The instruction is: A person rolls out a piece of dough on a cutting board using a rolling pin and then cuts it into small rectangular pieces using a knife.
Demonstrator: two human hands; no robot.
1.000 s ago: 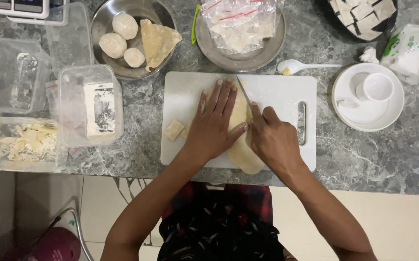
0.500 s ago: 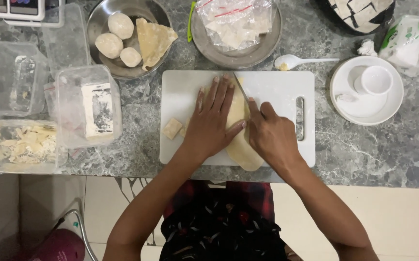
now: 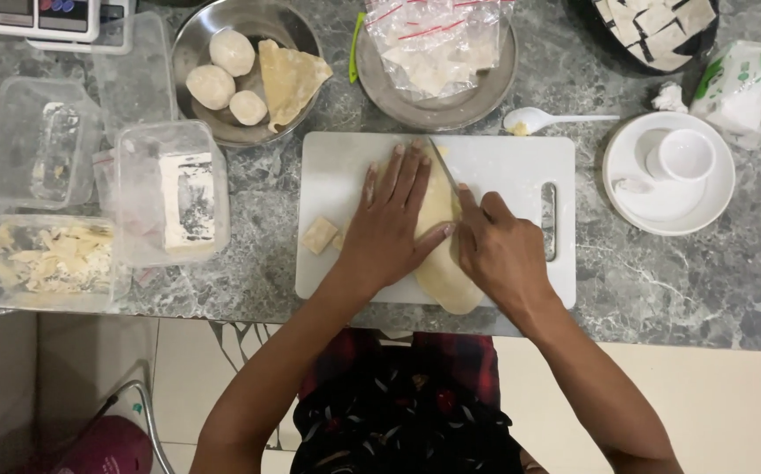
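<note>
Head view, counter from above. White cutting board [image 3: 521, 167] lay on the grey marbled counter [image 3: 688, 281], near its front edge. A pale flat sheet of dough [image 3: 440, 263] rested on the board, its lower end overhanging the board's near edge.

Left hand [image 3: 393, 219] lay flat on the dough, palm down, fingers spread and extended, gripping nothing, only pressing. Right hand [image 3: 499, 250] was closed around the handle of a knife [image 3: 443, 167]; handle itself hidden in the fist. Blade ran along the dough's right edge, just beside the left fingertips, tip pointing away from the person.

1 small cut square of dough [image 3: 320, 234] sat on the board, left of the left hand.

Beyond the board: steel bowl [image 3: 196, 35] holding 3 dough balls and 1 folded sheet; steel plate [image 3: 477, 88] with clear plastic bags; white spoon [image 3: 547, 118]. Right of the board: white plate [image 3: 705, 206] with a small white cup on it. Left: several clear plastic containers [image 3: 169, 193].
</note>
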